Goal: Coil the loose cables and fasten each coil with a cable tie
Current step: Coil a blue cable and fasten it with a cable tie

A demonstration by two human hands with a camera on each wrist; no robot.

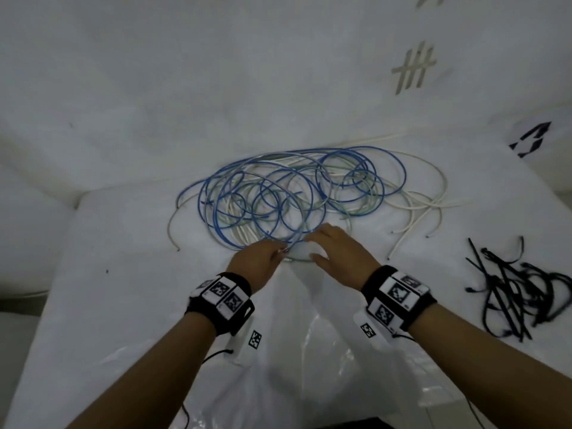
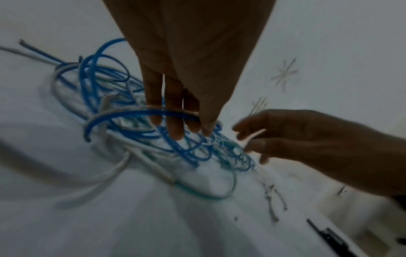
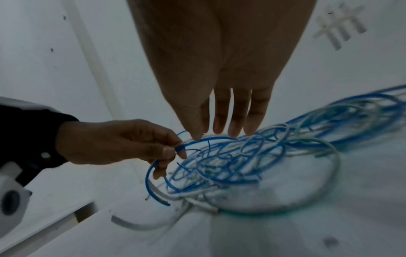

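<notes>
A loose tangle of blue, white and pale green cables (image 1: 278, 193) lies on the white surface, and more white cable ends (image 1: 418, 205) trail off to its right. My left hand (image 1: 278, 253) is at the near edge of the pile. In the right wrist view the left hand (image 3: 170, 153) pinches a blue cable (image 3: 211, 139) between thumb and fingers. The same blue cable (image 2: 136, 113) curves across the left hand (image 2: 175, 125) in the left wrist view. My right hand (image 1: 325, 246) hovers just beside it over the pile, fingers (image 3: 219, 121) straight, holding nothing.
A heap of black cable ties (image 1: 520, 292) lies at the right, apart from the cables. Crinkled clear plastic (image 1: 325, 351) covers the surface between my forearms. The white surface drops off at its left edge (image 1: 77, 209). A white wall rises behind.
</notes>
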